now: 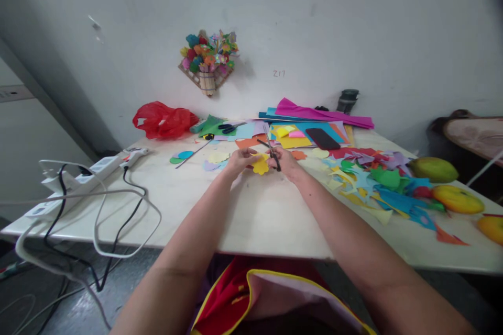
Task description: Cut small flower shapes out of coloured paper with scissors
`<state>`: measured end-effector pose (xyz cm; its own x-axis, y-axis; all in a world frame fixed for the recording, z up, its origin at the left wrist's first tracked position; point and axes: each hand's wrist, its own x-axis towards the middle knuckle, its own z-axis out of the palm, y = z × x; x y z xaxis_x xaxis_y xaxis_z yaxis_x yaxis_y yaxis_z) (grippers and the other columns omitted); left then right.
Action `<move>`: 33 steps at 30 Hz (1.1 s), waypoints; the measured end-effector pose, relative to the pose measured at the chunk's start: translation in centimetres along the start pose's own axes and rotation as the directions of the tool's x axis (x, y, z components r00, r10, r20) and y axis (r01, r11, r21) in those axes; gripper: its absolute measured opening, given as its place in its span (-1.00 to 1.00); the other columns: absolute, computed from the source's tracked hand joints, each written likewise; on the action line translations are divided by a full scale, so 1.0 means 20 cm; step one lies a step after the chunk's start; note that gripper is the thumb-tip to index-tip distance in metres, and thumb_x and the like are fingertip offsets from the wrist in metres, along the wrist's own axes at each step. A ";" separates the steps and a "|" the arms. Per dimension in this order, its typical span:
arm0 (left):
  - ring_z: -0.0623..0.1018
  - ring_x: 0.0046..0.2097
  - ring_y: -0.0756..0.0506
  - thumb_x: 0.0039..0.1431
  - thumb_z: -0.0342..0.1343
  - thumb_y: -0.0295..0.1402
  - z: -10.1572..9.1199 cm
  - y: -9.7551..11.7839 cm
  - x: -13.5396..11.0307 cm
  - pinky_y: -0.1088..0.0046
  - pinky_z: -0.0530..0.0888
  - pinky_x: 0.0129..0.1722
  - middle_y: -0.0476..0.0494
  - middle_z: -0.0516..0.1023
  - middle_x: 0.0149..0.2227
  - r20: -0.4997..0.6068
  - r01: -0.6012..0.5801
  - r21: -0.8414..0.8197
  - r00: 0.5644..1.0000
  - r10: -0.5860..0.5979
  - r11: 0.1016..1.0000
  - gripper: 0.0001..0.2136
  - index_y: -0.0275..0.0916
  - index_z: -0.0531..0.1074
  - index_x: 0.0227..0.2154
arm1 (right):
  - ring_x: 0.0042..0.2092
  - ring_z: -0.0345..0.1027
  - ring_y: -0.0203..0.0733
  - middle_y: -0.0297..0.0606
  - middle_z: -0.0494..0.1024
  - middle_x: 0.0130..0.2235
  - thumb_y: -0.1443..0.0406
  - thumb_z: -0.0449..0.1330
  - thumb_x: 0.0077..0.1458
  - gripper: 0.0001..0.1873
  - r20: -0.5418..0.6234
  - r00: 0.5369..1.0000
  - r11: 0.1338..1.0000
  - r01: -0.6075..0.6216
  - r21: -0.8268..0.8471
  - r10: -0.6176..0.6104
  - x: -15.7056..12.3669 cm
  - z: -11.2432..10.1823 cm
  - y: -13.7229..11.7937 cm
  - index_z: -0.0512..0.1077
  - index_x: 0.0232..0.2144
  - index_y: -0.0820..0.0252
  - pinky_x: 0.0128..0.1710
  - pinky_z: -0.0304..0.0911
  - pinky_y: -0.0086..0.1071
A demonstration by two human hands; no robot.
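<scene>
Over the middle of the white table (255,220) my left hand (240,159) pinches a yellow flower-shaped paper cutout (260,164). My right hand (286,162) is closed round the handles of black scissors (271,153), whose blades point up and left over the cutout's edge. Both forearms reach straight out from the near edge.
Coloured paper sheets (298,131), a dark phone (323,138) and second scissors (230,127) lie at the back. Paper scraps (377,183) and mangoes (434,169) fill the right side. A power strip with cables (86,178) sits left, a red bag (163,119) behind. A paper-flower decoration (208,57) hangs on the wall.
</scene>
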<state>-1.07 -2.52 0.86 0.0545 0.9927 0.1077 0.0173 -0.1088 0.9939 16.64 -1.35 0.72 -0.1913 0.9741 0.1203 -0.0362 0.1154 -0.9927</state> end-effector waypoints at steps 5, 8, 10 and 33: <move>0.52 -0.48 -0.03 -0.32 0.46 -0.18 -0.01 -0.02 -0.01 0.46 0.44 -0.46 -0.13 0.56 -0.47 0.121 0.139 -0.064 0.984 -0.130 0.988 -0.61 -0.30 0.44 -0.48 | -0.58 0.28 -0.36 -0.55 0.34 -0.66 0.49 0.26 -0.29 -0.70 -0.019 0.999 0.999 0.042 -0.001 -0.042 0.00 0.01 0.00 0.40 -0.40 0.18 -0.53 0.25 -0.49; 0.48 -0.52 0.00 -0.33 0.45 -0.29 0.00 -0.06 0.00 0.48 0.38 -0.49 -0.11 0.52 -0.54 0.143 0.121 -0.057 0.983 -0.112 0.991 -0.68 -0.32 0.43 -0.56 | -0.59 0.26 -0.37 -0.55 0.35 -0.66 0.49 0.26 -0.29 -0.71 -0.011 0.999 0.999 0.034 -0.014 -0.034 0.00 0.01 0.00 0.40 -0.41 0.18 -0.56 0.23 -0.50; 0.48 -0.52 0.00 -0.31 0.44 -0.30 0.00 -0.08 0.01 0.47 0.38 -0.47 -0.11 0.52 -0.55 0.134 0.093 -0.068 0.987 -0.083 0.993 -0.70 -0.33 0.44 -0.58 | -0.60 0.26 -0.37 -0.54 0.36 -0.65 0.48 0.28 -0.28 -0.71 -0.004 1.000 1.000 0.023 -0.014 -0.023 0.00 0.01 0.00 0.40 -0.41 0.18 -0.57 0.21 -0.51; 0.56 -0.44 -0.02 -0.33 0.49 -0.29 -0.02 -0.08 -0.01 0.49 0.52 -0.39 -0.17 0.59 -0.44 0.113 0.068 -0.344 0.993 -0.030 0.937 -0.65 -0.37 0.51 -0.49 | -0.68 0.24 -0.40 -0.41 0.45 -0.64 0.30 0.35 -0.08 -0.81 0.237 0.971 0.981 0.011 -0.193 0.036 -0.04 -0.01 -0.01 0.39 -0.46 0.24 -0.69 0.14 -0.54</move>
<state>-1.47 -2.50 -0.82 0.1669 0.9832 0.0742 -0.3235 -0.0165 0.9461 17.05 -2.00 0.75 -0.4191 0.9040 0.0846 0.1520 0.1618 -0.9750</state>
